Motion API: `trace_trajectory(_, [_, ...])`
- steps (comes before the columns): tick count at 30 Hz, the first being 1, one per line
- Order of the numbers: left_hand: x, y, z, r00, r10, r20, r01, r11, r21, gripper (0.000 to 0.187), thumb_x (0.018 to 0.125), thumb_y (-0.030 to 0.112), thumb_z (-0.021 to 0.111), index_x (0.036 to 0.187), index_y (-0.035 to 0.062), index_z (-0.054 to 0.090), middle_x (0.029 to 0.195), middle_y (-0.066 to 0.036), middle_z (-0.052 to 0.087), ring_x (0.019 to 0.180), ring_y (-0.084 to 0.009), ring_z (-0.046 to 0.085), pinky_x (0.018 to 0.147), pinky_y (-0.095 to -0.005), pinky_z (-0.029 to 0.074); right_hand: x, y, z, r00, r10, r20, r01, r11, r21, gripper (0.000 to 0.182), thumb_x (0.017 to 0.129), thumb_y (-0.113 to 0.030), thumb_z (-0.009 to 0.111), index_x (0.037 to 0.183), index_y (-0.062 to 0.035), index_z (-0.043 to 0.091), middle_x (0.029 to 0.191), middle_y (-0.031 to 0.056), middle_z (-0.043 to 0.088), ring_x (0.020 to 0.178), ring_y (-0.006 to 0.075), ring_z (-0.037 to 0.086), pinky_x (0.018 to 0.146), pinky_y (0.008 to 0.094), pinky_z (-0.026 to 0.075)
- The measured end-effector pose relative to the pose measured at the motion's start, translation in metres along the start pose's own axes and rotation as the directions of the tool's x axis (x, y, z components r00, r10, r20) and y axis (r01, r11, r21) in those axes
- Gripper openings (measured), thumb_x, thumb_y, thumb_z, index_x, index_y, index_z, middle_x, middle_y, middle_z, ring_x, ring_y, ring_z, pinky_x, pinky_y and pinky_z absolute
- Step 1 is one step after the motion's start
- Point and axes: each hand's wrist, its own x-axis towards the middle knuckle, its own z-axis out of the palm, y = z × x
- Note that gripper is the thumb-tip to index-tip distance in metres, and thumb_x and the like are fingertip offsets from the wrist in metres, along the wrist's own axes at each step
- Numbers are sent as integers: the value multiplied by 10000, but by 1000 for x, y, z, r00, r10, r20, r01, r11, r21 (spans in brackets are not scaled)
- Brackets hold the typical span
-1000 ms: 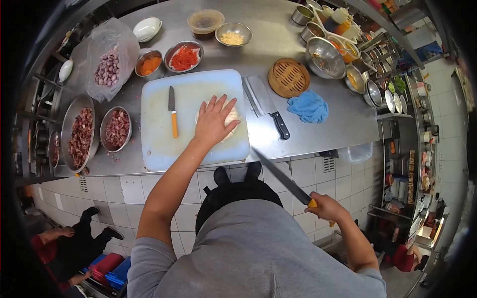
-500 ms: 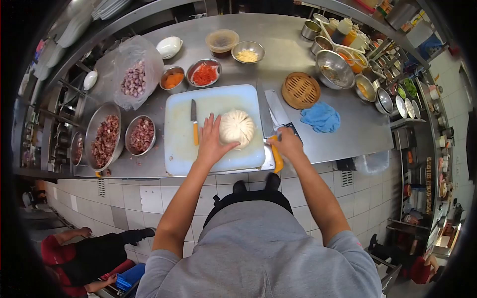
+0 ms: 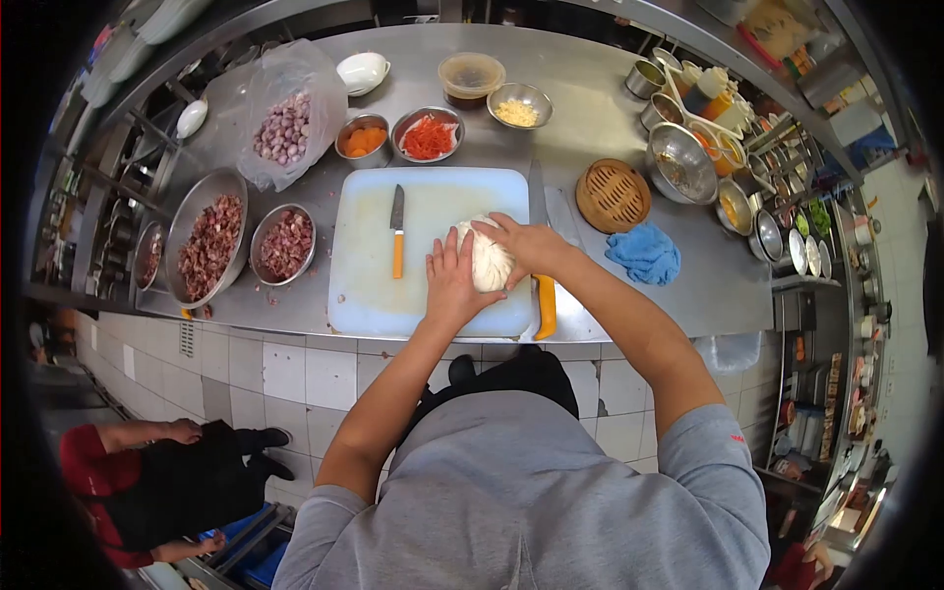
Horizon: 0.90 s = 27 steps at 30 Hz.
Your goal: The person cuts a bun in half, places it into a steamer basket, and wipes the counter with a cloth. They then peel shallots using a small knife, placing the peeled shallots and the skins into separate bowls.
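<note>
A round, pleated white dough bun (image 3: 491, 262) rests on the right part of the white cutting board (image 3: 369, 295). My left hand (image 3: 455, 282) lies against its left side, fingers spread. From the right, my right hand (image 3: 527, 246) curves over its top and right side, fingers wrapped round it. A small knife with a yellow handle (image 3: 398, 254) lies on the board, left of my hands. Another yellow-handled knife (image 3: 546, 309) lies along the board's right edge, partly hidden beneath my right forearm.
Bowls of chopped meat (image 3: 211, 246) stand left. A bag of shallots (image 3: 282, 128) and bowls of red strips (image 3: 429, 136) and yellow bits (image 3: 517, 113) are behind. To the right are a bamboo steamer (image 3: 612, 196) and blue cloth (image 3: 644, 254). A co-worker (image 3: 167, 487) stands lower left.
My right hand has left the dark object and knife at the board's right edge and come left onto the bun. My left hand stays at the bun. The view has shifted slightly.
</note>
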Motion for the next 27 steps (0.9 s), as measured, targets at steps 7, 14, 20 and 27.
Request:
trace_trajectory(7, [7,-10,1,996,75,-45,-80,990,-114,1090,541,318,889,1443,81,326,1470,-206,316,1339,-478,312,1100,-544,296,7,23,4,992,-127,-16,128,987,92,1134,536,-289,897,1486,-235,279,1436,138,387,1071,322,626,837,425,534])
trace_trajectory(14, [13,-10,-10,990,139,-2,-137,978,-158,1044,545,291,878,1426,71,362,1453,-214,358,1343,-432,351,1111,-482,325,9,41,3,979,-203,-10,202,973,113,1131,538,-303,897,1485,-225,283,1401,188,402,1058,343,631,820,420,541])
trace_trajectory(20, [17,-10,-15,986,160,49,-151,975,-160,1037,550,281,873,1428,66,365,1458,-212,361,1351,-420,349,1126,-469,316,11,54,7,964,-264,-39,266,951,156,1136,549,-308,896,1493,-213,271,1381,204,410,1036,347,641,825,418,547])
trace_trajectory(27, [16,-8,-15,987,133,89,-128,990,-53,1112,521,327,903,1449,81,340,1500,-222,314,1384,-421,310,1127,-533,282,12,60,7,962,-274,-12,272,947,173,1170,547,-317,898,1506,-199,239,1382,207,408,1056,346,634,822,423,550])
